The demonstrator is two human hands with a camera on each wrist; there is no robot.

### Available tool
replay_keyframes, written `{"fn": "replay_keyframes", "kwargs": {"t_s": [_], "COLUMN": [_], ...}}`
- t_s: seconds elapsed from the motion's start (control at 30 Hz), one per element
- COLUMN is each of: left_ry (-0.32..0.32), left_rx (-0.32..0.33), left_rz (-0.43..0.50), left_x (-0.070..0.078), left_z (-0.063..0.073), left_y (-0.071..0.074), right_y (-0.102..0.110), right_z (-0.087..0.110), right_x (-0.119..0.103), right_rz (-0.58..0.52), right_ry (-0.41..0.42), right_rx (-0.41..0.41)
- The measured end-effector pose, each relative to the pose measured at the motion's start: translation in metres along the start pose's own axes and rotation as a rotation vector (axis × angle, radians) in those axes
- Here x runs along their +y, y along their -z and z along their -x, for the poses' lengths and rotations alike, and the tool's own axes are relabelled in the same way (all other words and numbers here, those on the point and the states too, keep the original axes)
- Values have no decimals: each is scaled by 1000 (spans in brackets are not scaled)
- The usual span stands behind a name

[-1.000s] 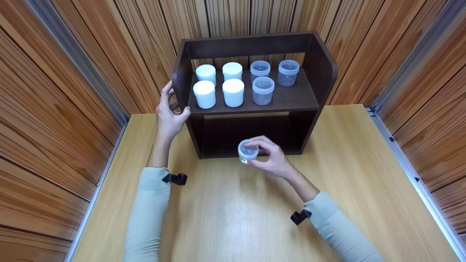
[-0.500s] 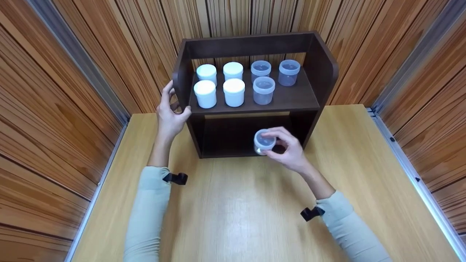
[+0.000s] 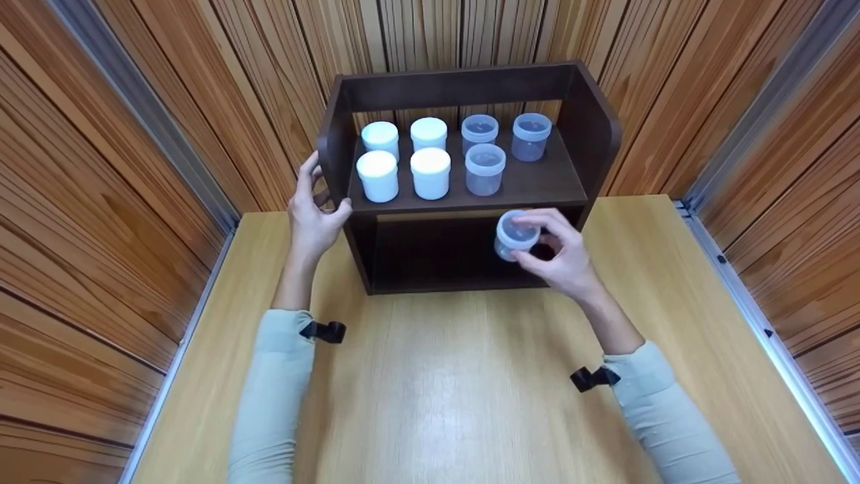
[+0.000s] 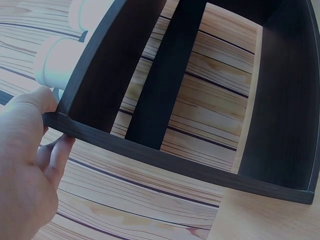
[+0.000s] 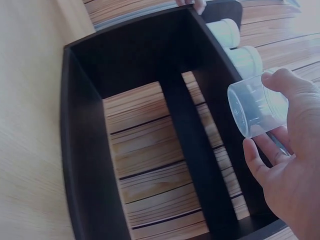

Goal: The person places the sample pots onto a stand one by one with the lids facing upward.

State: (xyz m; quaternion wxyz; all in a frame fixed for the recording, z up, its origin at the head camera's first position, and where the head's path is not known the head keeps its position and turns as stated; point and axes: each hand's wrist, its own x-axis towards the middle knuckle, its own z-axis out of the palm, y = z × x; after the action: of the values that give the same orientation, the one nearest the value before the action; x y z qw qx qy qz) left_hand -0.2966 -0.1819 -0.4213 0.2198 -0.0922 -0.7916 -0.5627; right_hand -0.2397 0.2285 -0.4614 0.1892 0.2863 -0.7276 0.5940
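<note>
My right hand (image 3: 559,259) holds a clear plastic jar with a lid (image 3: 516,235) between thumb and fingers, in front of the dark brown shelf unit (image 3: 470,205). In the right wrist view the jar (image 5: 256,107) is tilted, its base toward the camera. With thumb on the front edge and fingers behind the side panel, my left hand (image 3: 314,215) grips the unit's left side; the left wrist view shows this panel (image 4: 150,150) close up. On the upper shelf stand several white lidded jars (image 3: 431,173) at left and three clear jars (image 3: 484,169) at right.
The unit's lower compartment (image 3: 430,252) faces the front, below the upper shelf. It stands on a light wooden table (image 3: 416,390). Wood-patterned walls (image 3: 739,87) enclose the back and sides, with metal rails (image 3: 759,296) along the table's edges.
My right hand has carried the clear jar rightward and up, from before the lower compartment to near the upper shelf's front edge. My left hand keeps its place on the unit's side.
</note>
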Motion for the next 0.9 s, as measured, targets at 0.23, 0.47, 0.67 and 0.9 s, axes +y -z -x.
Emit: {"fn": "replay_keyframes", "kwargs": {"t_s": [0.23,0.47,0.67,0.9], "left_ry": [-15,-32,-14,-7], "left_rx": [14,28,17,6], "left_rz": [0,-6,-18,-11], "left_x": [0,-1,-2,0], "left_z": [-1,-1,0,0], "left_y": [0,-1,0,0], "right_y": [12,20,25,28], "right_z": [-11,-26,-43,-67], "right_x": [-13,-20,-23,-26], "right_rz": [14,-3,-14,27], "right_ry": [20,38,29,-12], "right_rx": [34,102,146,189]}}
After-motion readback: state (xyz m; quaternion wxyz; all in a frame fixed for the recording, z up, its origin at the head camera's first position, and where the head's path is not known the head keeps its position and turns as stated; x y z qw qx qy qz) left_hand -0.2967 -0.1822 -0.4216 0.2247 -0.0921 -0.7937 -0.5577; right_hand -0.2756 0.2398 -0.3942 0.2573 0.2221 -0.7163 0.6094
